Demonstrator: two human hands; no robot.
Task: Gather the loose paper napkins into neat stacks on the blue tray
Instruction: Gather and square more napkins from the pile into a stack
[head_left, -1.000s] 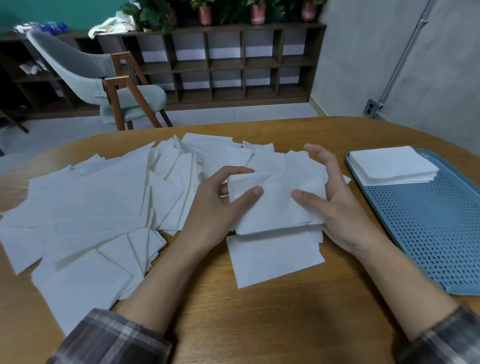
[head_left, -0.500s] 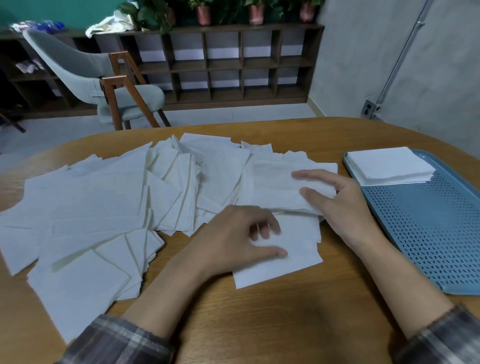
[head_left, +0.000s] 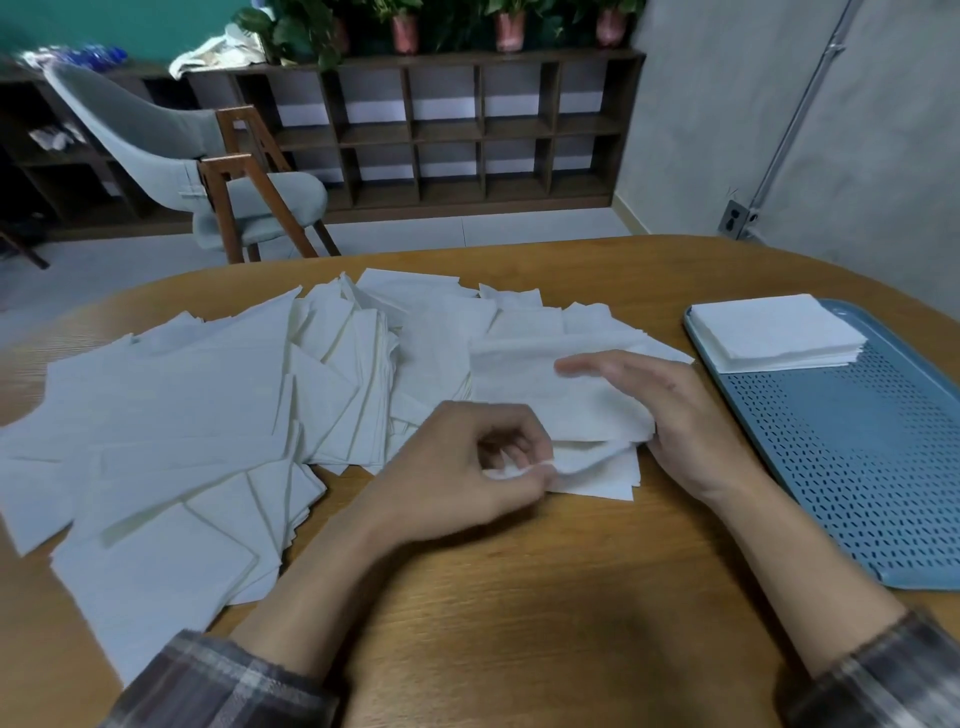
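Several loose white paper napkins lie spread over the left and middle of the wooden table. My right hand holds a small gathered stack of napkins by its right edge, thumb on top. Just below that stack, my left hand pinches the corner of a single napkin lying on the table. At the right sits the blue perforated tray, with one neat stack of napkins in its far corner.
The round wooden table has bare wood in front of me. Beyond it stand a grey chair with wooden legs and a low dark shelf unit with potted plants on top.
My left hand let go of the gathered stack, dropped to the napkin below it and now pinches its corner. My right hand kept the stack and shifted it slightly away and right.
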